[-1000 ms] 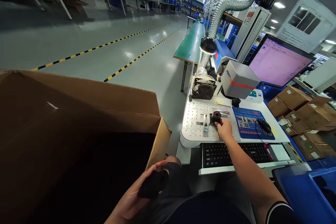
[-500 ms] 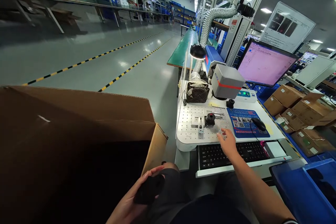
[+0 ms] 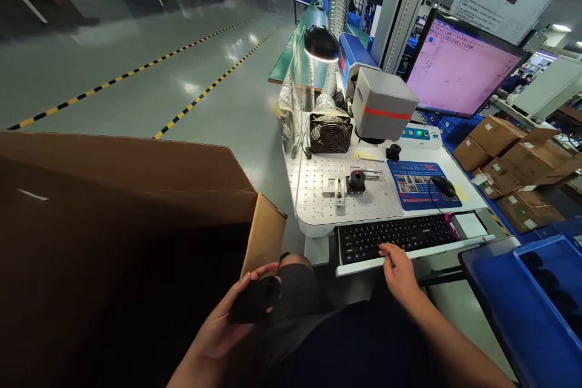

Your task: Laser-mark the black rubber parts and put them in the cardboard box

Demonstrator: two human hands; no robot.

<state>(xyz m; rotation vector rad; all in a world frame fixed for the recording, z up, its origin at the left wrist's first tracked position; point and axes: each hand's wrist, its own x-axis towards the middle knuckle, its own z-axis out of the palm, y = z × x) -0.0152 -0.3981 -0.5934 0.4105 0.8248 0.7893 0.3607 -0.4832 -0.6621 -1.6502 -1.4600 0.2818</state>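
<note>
My left hand [image 3: 220,324] is closed around a black cylindrical part [image 3: 255,300] with a small hole in its end, beside the open cardboard box. Fingers stretched and slightly bent, my right hand [image 3: 401,276] is at the front edge of the black keyboard [image 3: 395,235] and holds nothing. Whether its fingertips touch a key, I cannot tell. Beyond the keyboard, another black round part [image 3: 357,180] sits against a metal fixture [image 3: 339,191] on the perforated plate [image 3: 313,200]. A small red spot shows on top of that part, below the grey machine head [image 3: 386,103].
The deep cardboard box [image 3: 182,170] fills the left side. A fan [image 3: 331,136], a lamp [image 3: 321,43], a mouse [image 3: 443,186] and a monitor [image 3: 461,66] are around the plate. At right, a blue tray [image 3: 509,297] contains black parts; cardboard boxes [image 3: 522,151] are stacked behind.
My right hand has come back from the plate's front edge to the keyboard's front edge. The left hand still holds its black part. The view has tilted downward.
</note>
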